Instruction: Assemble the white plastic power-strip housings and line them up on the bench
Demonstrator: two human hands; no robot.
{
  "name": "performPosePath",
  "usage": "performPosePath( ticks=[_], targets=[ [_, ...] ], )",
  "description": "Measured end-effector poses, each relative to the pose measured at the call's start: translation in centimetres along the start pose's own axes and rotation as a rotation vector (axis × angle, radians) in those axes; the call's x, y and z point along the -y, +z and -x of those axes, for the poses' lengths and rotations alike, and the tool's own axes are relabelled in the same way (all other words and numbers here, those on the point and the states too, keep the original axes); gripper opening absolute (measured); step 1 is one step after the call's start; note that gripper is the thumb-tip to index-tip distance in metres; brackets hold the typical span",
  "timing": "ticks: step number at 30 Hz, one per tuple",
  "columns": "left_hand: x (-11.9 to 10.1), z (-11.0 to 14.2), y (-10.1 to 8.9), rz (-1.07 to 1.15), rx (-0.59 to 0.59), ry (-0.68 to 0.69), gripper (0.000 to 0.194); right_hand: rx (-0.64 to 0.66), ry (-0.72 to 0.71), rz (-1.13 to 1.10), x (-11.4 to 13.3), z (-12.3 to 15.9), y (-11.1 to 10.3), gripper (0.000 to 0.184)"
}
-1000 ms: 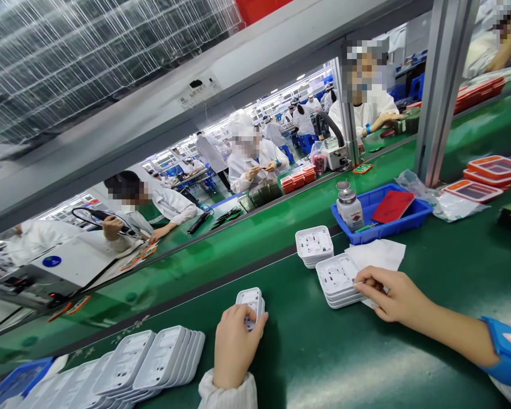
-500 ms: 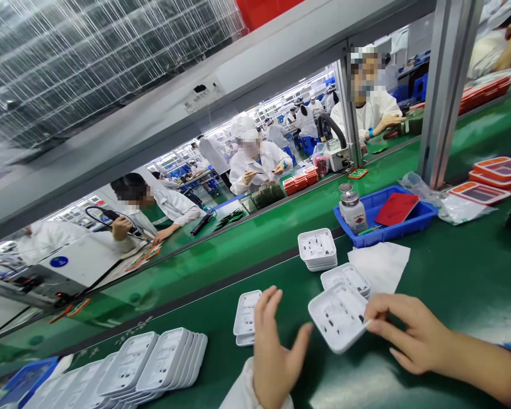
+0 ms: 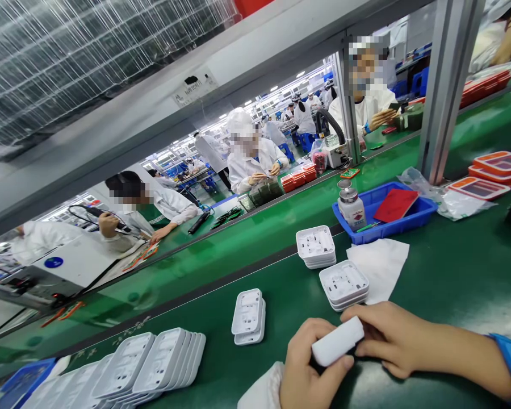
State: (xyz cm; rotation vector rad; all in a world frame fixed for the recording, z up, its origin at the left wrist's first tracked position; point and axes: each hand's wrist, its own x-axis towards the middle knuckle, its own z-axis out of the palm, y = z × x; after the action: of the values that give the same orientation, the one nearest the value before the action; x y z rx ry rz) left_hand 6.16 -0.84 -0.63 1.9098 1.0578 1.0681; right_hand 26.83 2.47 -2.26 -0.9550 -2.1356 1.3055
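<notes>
Both hands grip one white plastic cover, lower centre of frame.
Left hand [image 3: 309, 369] closed under the white plastic cover [image 3: 338, 347]; right hand [image 3: 385, 338] pinches its far end, above the green counter [image 3: 451, 272].

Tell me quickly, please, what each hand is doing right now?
Left hand: closed on the white plastic part.
Right hand: gripping the same part's other end.

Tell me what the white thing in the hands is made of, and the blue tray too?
The white piece, held by the left hand and right hand, looks like moulded plastic: smooth, matt, evenly white, with rounded edges. The blue tray also looks like plastic, slightly glossy, with thin straight walls and one even colour.
</notes>
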Motion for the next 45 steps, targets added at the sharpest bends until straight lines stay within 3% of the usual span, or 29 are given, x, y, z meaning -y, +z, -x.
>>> performPosePath(
  ticks=[1, 10, 20, 26, 33, 45],
  targets=[
    [0.01, 0.05, 0.01, -0.005, 0.002, -0.019, 0.016, -0.005, -0.01, 0.032, -0.01, -0.05, -0.04, 0.004],
    [-0.7, -0.04, -0.05, -0.107, 0.021, -0.138, 0.016, -0.071, -0.107, 0.215, -0.54, -0.26, -0.2, 0.019],
    [-0.75, -0.39, -0.25, -0.135, -0.069, -0.034, 0.015, -0.091, -0.071, 0.221, -0.57, -0.14, -0.31, 0.026],
    [-0.51, -0.27, -0.29, -0.19, -0.032, -0.087, 0.01, -0.099, -0.086, 0.252, -0.38, -0.25, -0.5, 0.021],
    [-0.24, -0.17, -0.33, -0.252, 0.047, -0.16, 0.012, -0.087, -0.074, 0.143, -0.24, -0.11, -0.41, 0.009],
    [-0.47, -0.13, -0.51, -0.28, 0.092, -0.18, 0.013, -0.029, -0.026, 0.234, -0.58, -0.17, -0.46, 0.012]
  ],
)
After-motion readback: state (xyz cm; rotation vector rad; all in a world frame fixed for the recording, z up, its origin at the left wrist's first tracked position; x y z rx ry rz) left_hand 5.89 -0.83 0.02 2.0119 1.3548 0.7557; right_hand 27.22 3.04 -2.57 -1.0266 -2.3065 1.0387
